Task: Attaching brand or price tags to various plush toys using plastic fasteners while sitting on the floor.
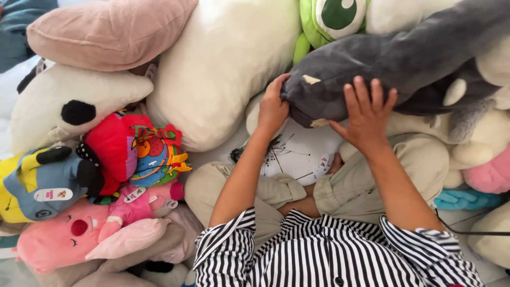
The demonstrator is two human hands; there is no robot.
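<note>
A long dark grey plush toy (393,58) lies across the pile in front of me, running up to the right. My left hand (273,106) grips its near left end, fingers curled around the edge. My right hand (365,114) presses flat on its underside with fingers spread, beside a small beige tag. Under the grey toy sits a white plush with thin black whisker lines (297,154), resting on my crossed legs in beige trousers (372,175).
A big cream pillow-like plush (223,69) and a pink cushion (106,32) lie at the back left. A green one-eyed toy (329,18) is at the top. Red, blue-yellow and pink toys (79,234) crowd the left; pink and teal ones (467,199) the right.
</note>
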